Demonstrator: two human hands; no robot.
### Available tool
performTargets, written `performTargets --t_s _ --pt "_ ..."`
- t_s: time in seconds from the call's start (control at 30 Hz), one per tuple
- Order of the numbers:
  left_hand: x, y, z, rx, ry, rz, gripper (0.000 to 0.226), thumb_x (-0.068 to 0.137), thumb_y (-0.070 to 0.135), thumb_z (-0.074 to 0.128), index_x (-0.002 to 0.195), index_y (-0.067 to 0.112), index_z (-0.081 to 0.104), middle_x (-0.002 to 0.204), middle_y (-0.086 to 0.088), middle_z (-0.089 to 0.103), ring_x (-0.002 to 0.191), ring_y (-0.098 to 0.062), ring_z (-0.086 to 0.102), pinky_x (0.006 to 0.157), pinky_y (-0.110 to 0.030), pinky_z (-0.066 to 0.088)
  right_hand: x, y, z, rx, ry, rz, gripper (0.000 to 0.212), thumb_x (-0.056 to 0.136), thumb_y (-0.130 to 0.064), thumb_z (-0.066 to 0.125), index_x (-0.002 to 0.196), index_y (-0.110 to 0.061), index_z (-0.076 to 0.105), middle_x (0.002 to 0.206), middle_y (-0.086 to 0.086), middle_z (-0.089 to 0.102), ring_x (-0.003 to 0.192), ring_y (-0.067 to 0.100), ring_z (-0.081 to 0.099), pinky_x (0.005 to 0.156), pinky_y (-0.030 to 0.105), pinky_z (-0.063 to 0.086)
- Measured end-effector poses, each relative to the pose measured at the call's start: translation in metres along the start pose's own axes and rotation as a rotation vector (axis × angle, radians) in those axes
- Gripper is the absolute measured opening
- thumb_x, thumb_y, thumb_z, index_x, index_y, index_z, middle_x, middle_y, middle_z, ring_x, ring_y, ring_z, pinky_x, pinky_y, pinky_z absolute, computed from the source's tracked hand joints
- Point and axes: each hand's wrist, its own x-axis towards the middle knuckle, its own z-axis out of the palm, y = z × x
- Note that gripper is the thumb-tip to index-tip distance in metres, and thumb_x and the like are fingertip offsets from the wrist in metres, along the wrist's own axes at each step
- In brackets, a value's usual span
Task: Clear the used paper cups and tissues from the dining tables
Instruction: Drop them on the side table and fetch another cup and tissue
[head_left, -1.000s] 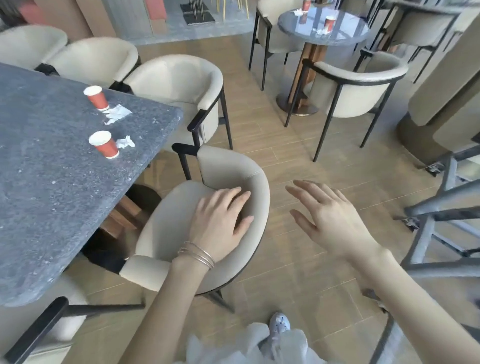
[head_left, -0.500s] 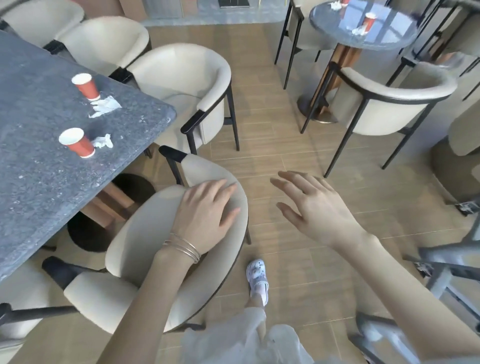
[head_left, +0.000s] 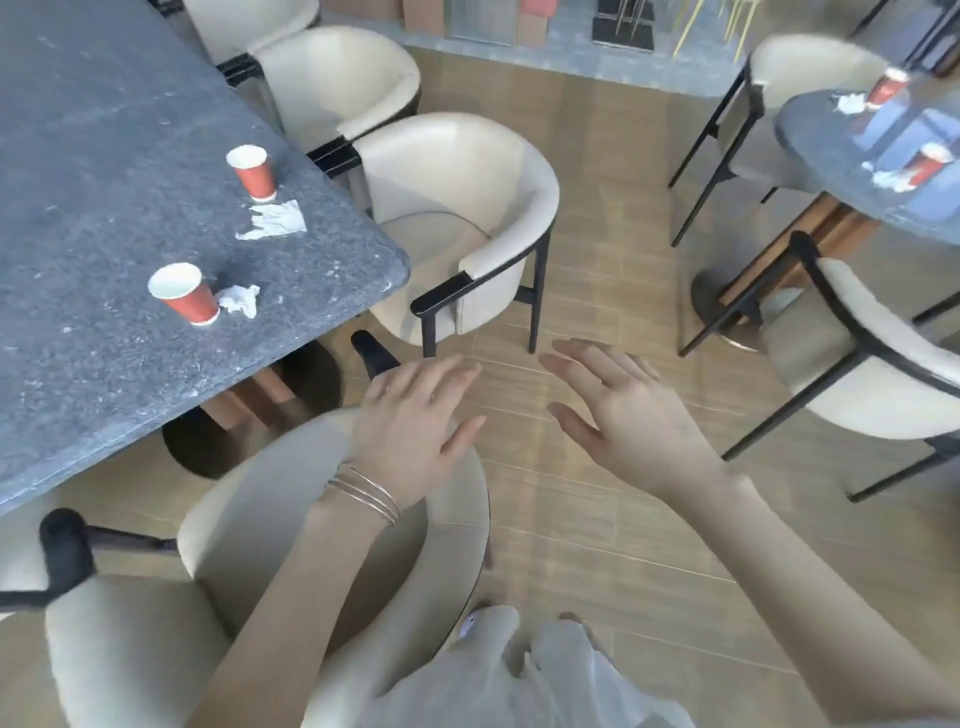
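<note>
The nearer paper cup (head_left: 187, 296) stands on the counter (head_left: 104, 156), ahead-left of the left hand (head_left: 415, 431), which lies relaxed over a chair back (head_left: 311, 493). The right hand (head_left: 623, 415), spread and empty, is farther from that cup.

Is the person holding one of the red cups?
No, the left hand and right hand hold nothing; the near cup and far cup stand on the table.

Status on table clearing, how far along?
Done: nothing visible. In hand: nothing; left hand rests on a chair back, right hand open in air. Left: near cup, near tissue, far cup, far tissue on the long table; rear cup, rear tissue, front cup, front tissue on the round table.
</note>
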Motion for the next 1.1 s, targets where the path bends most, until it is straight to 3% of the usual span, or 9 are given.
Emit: performTargets --t_s 0.07,0.2,0.37,0.47,0.53,0.6,0.77,1.0,1.1 --pt "0.011 -0.009 0.001 0.015 0.004 -0.070 0.051 0.089 0.047 0.039 0.131 0.019 0.051 0.134 0.000 0.052 0.120 -0.025 0.049 0.096 -0.044 0.040 0.028 0.012 0.007 0.020 -0.009 -0.087 0.042 0.085 -0.021 0.062 0.126 -0.012 0.053 0.125 0.008 0.057 0.112 0.029 0.055 0.087 0.043 0.046" --pt "0.033 -0.017 0.013 0.027 0.036 -0.213 0.046 0.086 0.036 0.058 0.128 0.016 0.054 0.128 -0.004 0.056 0.117 -0.028 0.052 0.093 -0.044 0.041 0.083 0.039 0.026 0.060 -0.014 -0.238 0.043 0.084 -0.023 0.060 0.125 -0.012 0.055 0.124 0.008 0.058 0.114 0.028 0.055 0.090 0.042 0.045" --pt "0.085 -0.016 0.024 0.025 0.112 -0.396 0.045 0.085 0.036 0.060 0.125 0.017 0.057 0.124 -0.003 0.059 0.115 -0.028 0.054 0.093 -0.042 0.041 0.154 0.086 0.043 0.104 -0.004 -0.390 0.042 0.082 -0.024 0.066 0.122 -0.013 0.057 0.125 0.006 0.059 0.113 0.026 0.056 0.092 0.039 0.045" --pt "0.124 -0.013 0.027 0.052 0.077 -0.546 0.046 0.089 0.047 0.046 0.124 0.018 0.056 0.128 0.000 0.055 0.121 -0.024 0.047 0.095 -0.038 0.035 0.201 0.117 0.045 0.141 -0.008 -0.465 0.042 0.083 -0.023 0.065 0.123 -0.013 0.057 0.125 0.005 0.058 0.115 0.024 0.054 0.095 0.038 0.043" --pt "0.149 -0.009 0.028 0.054 0.068 -0.609 0.061 0.086 0.057 0.025 0.123 0.018 0.055 0.131 0.001 0.052 0.124 -0.022 0.043 0.097 -0.037 0.032 0.229 0.134 0.045 0.164 -0.016 -0.533 0.042 0.083 -0.022 0.065 0.122 -0.012 0.057 0.124 0.006 0.059 0.114 0.025 0.055 0.096 0.038 0.042" --pt "0.170 -0.004 0.031 0.048 0.116 -0.649 0.070 0.081 0.056 0.017 0.121 0.016 0.058 0.130 -0.001 0.054 0.123 -0.023 0.046 0.096 -0.038 0.035 0.252 0.148 0.050 0.175 -0.037 -0.611 0.042 0.083 -0.022 0.064 0.123 -0.012 0.057 0.124 0.006 0.058 0.113 0.025 0.055 0.095 0.038 0.042" --pt "0.199 0.001 0.032 0.047 0.215 -0.752 0.058 0.083 0.049 0.033 0.116 0.012 0.063 0.122 -0.003 0.062 0.107 -0.027 0.059 0.089 -0.041 0.045 0.304 0.166 0.058 0.242 -0.046 -0.734 0.042 0.082 -0.021 0.066 0.122 -0.012 0.057 0.123 0.005 0.060 0.112 0.024 0.056 0.091 0.036 0.046" --pt "0.211 -0.030 0.042 0.083 0.215 -0.887 0.051 0.084 0.045 0.037 0.119 0.017 0.061 0.119 -0.003 0.063 0.103 -0.028 0.061 0.083 -0.040 0.048 0.362 0.146 0.088 0.254 -0.143 -0.879 0.044 0.086 -0.024 0.062 0.127 -0.012 0.054 0.128 0.006 0.056 0.116 0.026 0.053 0.096 0.038 0.041" --pt "0.213 -0.056 0.044 0.092 0.227 -0.942 0.044 0.085 0.040 0.055 0.122 0.016 0.059 0.123 -0.004 0.061 0.107 -0.029 0.059 0.086 -0.042 0.047 0.387 0.128 0.100 0.277 -0.143 -0.934 0.044 0.083 -0.022 0.065 0.124 -0.011 0.056 0.125 0.008 0.058 0.112 0.027 0.056 0.094 0.038 0.044"
